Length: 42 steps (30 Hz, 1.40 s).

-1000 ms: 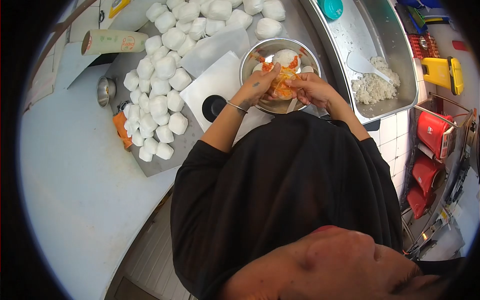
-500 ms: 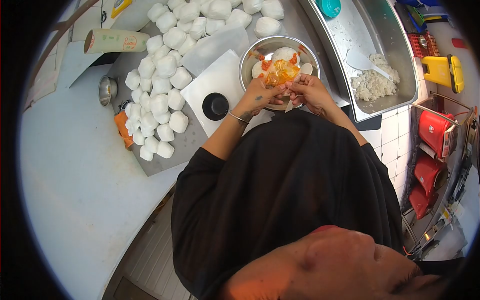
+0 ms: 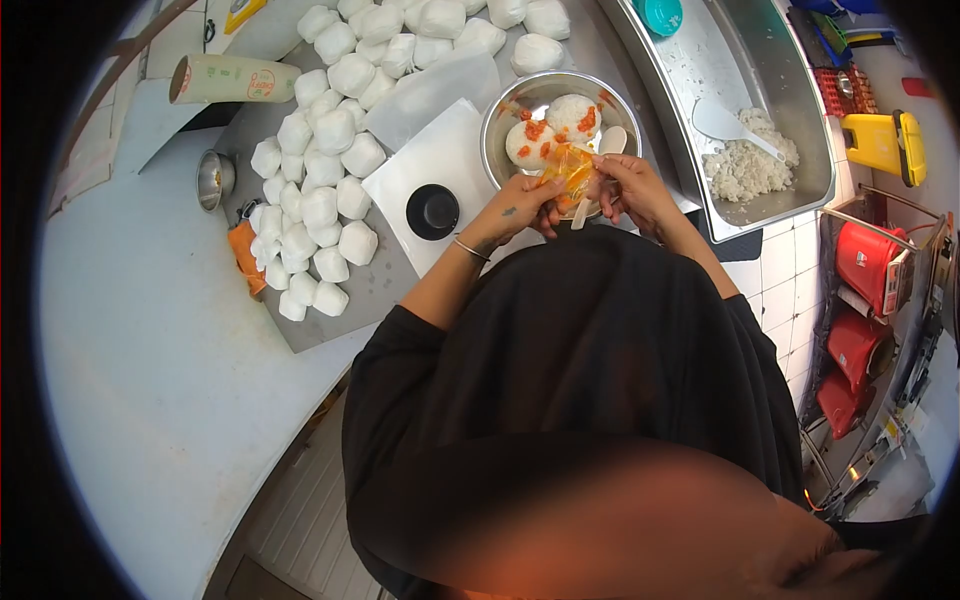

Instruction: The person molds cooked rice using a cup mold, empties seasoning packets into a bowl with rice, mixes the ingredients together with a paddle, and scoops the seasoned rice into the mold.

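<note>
Both hands hold a small clear plastic bag [image 3: 570,175] smeared with orange sauce. My left hand [image 3: 522,205] grips its left side, and my right hand [image 3: 632,190] pinches the right side near the top. They are over the near rim of a steel bowl [image 3: 487,125]. Inside the bowl sit two rounded mounds of white rice [image 3: 573,116], each topped with dabs of red-orange sauce [image 3: 587,119]. A pale spoon [image 3: 612,141] lies at the bowl's right, its handle passing behind the bag toward me. Some of my fingertips are hidden by the bag.
Many white paper-wrapped bundles [image 3: 320,170] cover the left of the steel table. White sheets [image 3: 400,180] lie left of the bowl under a small black cup [image 3: 432,212]. At right, a deep steel tray [image 3: 700,60] holds loose rice [image 3: 752,165] and a white scoop [image 3: 718,121].
The bag has come down toward me, off the rice mounds, which now show more fully. My right fingers have shifted up along the bag; my left hand has moved slightly nearer.
</note>
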### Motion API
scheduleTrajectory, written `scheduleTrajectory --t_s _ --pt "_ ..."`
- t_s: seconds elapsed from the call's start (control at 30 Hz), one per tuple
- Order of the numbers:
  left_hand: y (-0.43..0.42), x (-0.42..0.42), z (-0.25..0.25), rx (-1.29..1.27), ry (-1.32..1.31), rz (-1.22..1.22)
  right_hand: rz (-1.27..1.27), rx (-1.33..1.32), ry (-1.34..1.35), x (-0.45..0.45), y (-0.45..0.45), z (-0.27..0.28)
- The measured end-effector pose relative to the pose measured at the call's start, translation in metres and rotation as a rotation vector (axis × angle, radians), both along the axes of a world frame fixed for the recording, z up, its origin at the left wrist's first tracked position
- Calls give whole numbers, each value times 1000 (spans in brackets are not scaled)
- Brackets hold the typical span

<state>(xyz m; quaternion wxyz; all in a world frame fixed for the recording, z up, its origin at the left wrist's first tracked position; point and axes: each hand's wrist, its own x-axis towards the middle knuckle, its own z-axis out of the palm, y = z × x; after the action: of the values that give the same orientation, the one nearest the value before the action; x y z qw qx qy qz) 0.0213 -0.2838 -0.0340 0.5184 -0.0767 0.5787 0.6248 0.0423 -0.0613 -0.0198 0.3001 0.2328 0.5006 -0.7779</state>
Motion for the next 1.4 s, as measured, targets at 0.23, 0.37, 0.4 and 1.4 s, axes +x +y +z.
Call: scheduleTrajectory --t_s 0.23,0.37,0.4,1.4 --pt "-2 -5 18 12 6 -49 330 33 8 1 -1 -13" --pt "-9 -8 0 -15 193 -112 261 -90 -68 -2 4 -22" --pt "-10 -10 0 -6 179 -123 243 -105 -75 -3 4 -20" --pt "24 4 -16 -350 573 13 400 641 297 -11 -15 -5"
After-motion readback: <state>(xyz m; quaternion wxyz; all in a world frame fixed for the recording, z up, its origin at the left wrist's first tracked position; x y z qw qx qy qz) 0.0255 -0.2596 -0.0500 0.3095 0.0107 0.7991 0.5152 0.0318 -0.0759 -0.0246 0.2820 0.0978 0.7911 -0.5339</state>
